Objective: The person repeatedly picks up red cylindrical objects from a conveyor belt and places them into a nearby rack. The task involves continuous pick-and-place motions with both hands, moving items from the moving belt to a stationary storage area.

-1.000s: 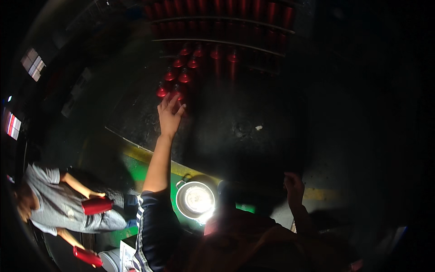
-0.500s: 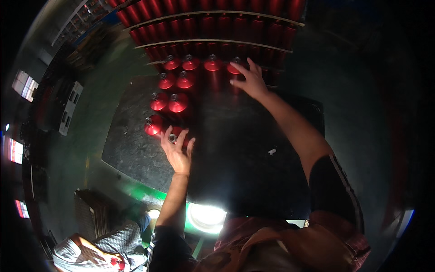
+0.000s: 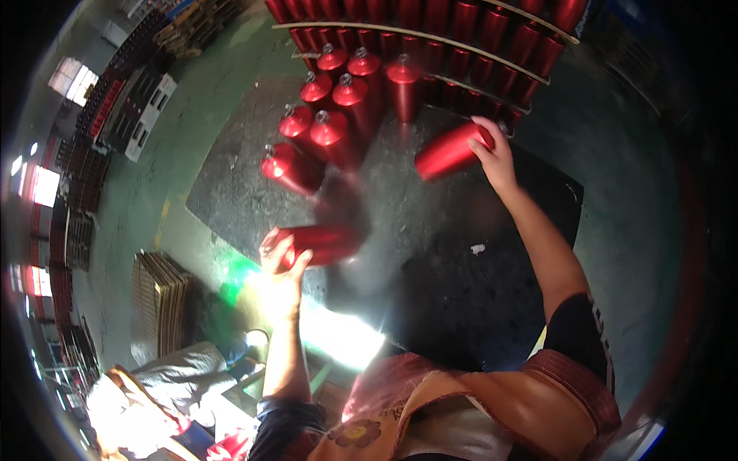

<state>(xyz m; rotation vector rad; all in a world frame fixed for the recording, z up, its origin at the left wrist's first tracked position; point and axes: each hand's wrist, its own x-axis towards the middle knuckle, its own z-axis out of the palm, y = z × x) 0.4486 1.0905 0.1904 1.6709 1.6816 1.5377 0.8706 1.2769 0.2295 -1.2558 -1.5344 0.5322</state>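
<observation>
My left hand [image 3: 283, 269] is closed round the neck end of a red metal cylinder [image 3: 327, 243], tilted onto its side over the near left of the black table [image 3: 400, 284]. Farther off to the right, my right hand [image 3: 496, 157] grips the top end of another red cylinder [image 3: 447, 154], which leans with its base toward the left. Between and beyond my hands, several like cylinders with domed shoulders and narrow necks stand upright, among them a front one [image 3: 290, 169] and a lone one [image 3: 404, 84]. My fingers hide both held necks.
A rack [image 3: 430, 34] behind the table holds rows of red cylinders, parted by thin boards. A small white scrap [image 3: 478, 249] lies on the tabletop. At lower left, another person [image 3: 146, 396] is beside stacked brown panels [image 3: 157, 303]. Bright light glares at the table's near edge.
Both hands have taken hold of a cylinder and tipped it over. The left one has come nearer, away from the group; the right one has moved right. The view has shifted too.
</observation>
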